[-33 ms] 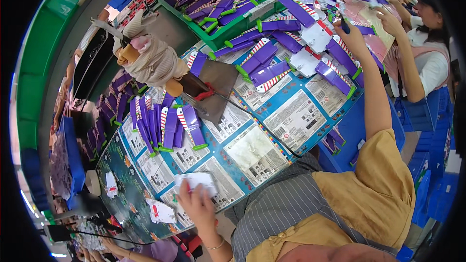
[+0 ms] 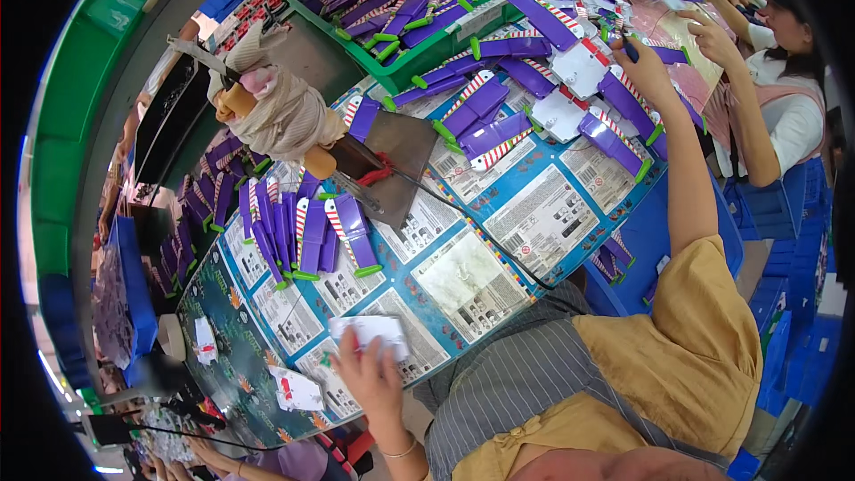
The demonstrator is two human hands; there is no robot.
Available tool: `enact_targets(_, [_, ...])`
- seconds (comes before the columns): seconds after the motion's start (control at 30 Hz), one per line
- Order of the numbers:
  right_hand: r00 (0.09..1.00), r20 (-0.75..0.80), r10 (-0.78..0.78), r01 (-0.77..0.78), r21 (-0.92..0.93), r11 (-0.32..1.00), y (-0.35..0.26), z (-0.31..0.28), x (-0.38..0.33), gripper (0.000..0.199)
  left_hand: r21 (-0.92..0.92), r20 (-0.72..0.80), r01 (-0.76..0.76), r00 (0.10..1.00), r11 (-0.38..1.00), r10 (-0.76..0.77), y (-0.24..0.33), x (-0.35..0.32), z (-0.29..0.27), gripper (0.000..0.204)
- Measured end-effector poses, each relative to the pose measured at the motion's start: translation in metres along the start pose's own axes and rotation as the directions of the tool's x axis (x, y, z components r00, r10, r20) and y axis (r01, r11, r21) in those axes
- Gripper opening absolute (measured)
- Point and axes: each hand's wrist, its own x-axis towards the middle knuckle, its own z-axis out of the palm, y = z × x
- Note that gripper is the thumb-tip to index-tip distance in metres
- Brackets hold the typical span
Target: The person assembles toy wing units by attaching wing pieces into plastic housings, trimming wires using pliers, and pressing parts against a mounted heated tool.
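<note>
The head view shows the hands well apart: at lower centre, the left hand (image 2: 374, 385) lays its fingers over a white part (image 2: 383, 335), whether gripping cannot be told; at upper right, the outstretched right arm's hand (image 2: 648, 76) is closed round a dark tool (image 2: 631, 50). A green bin (image 2: 408, 69), upper centre, brims with purple pieces (image 2: 411, 11); a blue bin (image 2: 646, 224), right of centre, holds a few.

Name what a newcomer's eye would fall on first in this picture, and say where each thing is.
Probably the purple striped pieces first, scattered over the patterned tabletop and heaped in the green bin at the top. Next, the bulky cloth-wrapped bundle left of centre. Then the person's hands: the left at a white piece low in the picture, the right holding a dark blue tool at upper right.
</note>
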Motion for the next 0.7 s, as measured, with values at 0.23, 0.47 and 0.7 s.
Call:
enact_targets(0.23, [0.991, -0.053, 0.121, -0.131, -0.52, 0.844, -0.043, -0.01, -0.013, 0.036, -0.141, 0.062, -0.199, 0.976, 0.97, 0.21, 0.045, 0.032, 0.02, 0.023])
enact_targets(0.47, [0.891, -0.07, -0.449, 0.447, -0.047, 0.893, -0.102, 0.043, -0.07, 0.023, -0.213, 0.127, -0.28, 0.942, 0.936, 0.311, 0.048, 0.047, 0.023, 0.027])
enact_targets(0.7, [0.57, 0.29, -0.769, 0.771, 0.134, 0.622, -0.139, 0.11, -0.09, 0.036, -0.192, 0.127, -0.293, 0.939, 0.937, 0.32, 0.041, 0.04, 0.016, 0.03])
